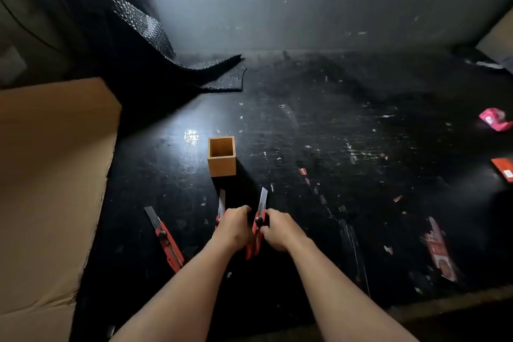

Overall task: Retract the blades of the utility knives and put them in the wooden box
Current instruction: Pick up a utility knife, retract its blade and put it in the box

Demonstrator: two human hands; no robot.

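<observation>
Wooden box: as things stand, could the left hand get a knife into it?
Probably yes. The wooden box stands upright, open top showing, just beyond the left hand, with only bare black tabletop between. But the blade of the utility knife under that hand is still out.

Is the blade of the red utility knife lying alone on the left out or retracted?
Out. The red utility knife shows a bare metal blade past its handle, pointing away.

A scuffed black table carries a wooden box beyond the fingers, one red knife left of them, and cardboard farther left.
</observation>
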